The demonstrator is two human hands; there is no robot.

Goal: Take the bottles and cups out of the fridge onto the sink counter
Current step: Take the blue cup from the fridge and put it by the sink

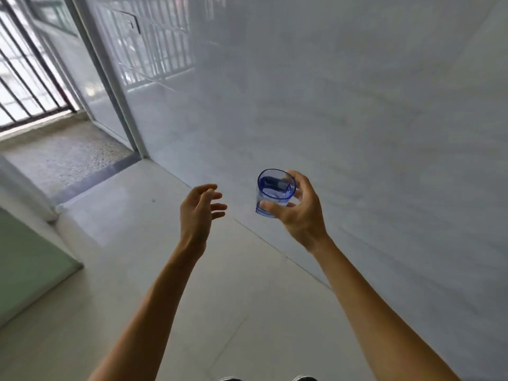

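Observation:
A clear blue glass cup (275, 189) is held upright in the air by my right hand (301, 213), whose thumb and fingers curl round its side. My left hand (199, 211) hovers a short way to the left of the cup with its fingers loosely spread and nothing in it. Both forearms reach forward over a pale tiled floor. Neither the fridge nor the sink counter is in view.
A glossy white wall (343, 105) fills the right side. A sliding glass door frame (110, 78) opens onto a balcony with a dark metal railing (24, 78) at the upper left. A pale green panel (24, 265) stands at the left edge.

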